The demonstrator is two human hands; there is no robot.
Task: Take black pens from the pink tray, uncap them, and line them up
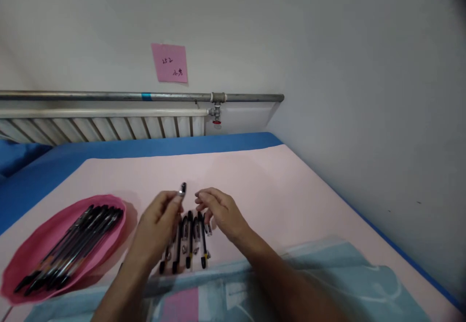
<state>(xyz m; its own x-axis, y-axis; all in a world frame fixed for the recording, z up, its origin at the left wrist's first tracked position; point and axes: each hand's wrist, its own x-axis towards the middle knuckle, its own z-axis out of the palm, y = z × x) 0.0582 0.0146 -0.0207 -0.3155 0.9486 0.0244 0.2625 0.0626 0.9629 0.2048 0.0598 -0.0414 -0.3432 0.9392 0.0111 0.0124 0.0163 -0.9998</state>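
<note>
My left hand is closed, with a pen between thumb and fingers. Only a black and silvery end sticks up above the fingertips; the hand hides any rest of it. Just to the right, my right hand hovers with its fingers bent and apart, and nothing shows in them. Below both hands several black-and-clear pen barrels lie in a row on the pink tabletop. Black-clipped pen caps sit among their upper ends. Small silvery pen tips lie between the barrels.
A pink basket at the left holds a pile of black pens. Light blue cloth covers the near edge. Behind the table stand a white radiator and a metal pipe. A wall borders the right side.
</note>
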